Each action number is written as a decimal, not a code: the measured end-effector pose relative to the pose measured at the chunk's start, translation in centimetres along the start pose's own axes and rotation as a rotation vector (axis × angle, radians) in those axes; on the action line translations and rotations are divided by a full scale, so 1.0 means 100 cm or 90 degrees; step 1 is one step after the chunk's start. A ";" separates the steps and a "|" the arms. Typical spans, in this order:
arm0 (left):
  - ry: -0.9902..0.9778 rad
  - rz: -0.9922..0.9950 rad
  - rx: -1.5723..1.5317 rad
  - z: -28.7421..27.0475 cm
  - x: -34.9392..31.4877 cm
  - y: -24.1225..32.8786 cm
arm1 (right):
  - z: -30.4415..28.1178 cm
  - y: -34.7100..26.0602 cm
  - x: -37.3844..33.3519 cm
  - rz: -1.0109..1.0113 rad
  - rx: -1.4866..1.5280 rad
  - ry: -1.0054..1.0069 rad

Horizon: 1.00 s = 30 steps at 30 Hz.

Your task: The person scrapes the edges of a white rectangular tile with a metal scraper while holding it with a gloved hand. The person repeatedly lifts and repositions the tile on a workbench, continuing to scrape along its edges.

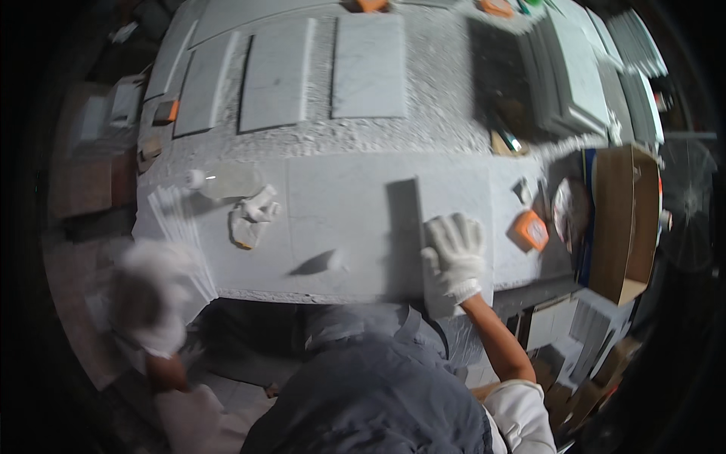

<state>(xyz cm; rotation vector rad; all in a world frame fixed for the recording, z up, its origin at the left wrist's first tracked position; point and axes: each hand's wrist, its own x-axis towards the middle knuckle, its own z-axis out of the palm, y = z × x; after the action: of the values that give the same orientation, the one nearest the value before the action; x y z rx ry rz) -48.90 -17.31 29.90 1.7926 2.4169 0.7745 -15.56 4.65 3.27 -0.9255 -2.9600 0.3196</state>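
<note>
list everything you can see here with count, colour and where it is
stone slab: one, pale grey, flat on the bench under the right hand
workbench: one, dusty grey-white, centre
cut slabs: three, grey, side by side at the far side of the bench
stacked slabs: one pile, grey, far right
crumpled rag: one, white, left of centre on the bench
orange block: one, orange, right of the slab
cardboard box: one, brown, right edge
right hand: white glove, pressed flat on the slab
left hand: white glove, blurred, off the bench's left edge

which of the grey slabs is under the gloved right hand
The upright slab at the bench's near edge, under the right hand; the three other slabs lie untouched across the bench.
</note>
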 end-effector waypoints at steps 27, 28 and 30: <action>-0.230 0.056 -0.213 0.256 -0.029 0.139 | -0.031 0.086 -0.124 -0.122 0.157 0.034; -0.227 0.055 -0.202 0.262 -0.027 0.135 | -0.030 0.089 -0.128 -0.091 0.137 0.078; -0.229 0.019 -0.199 0.270 -0.023 0.130 | -0.026 0.088 -0.125 0.001 0.127 0.056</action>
<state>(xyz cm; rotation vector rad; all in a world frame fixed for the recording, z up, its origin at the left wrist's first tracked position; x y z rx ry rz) -28.05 -6.70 10.96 1.6788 1.9296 0.7119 -0.10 5.12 4.51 -0.8921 -2.7853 0.5467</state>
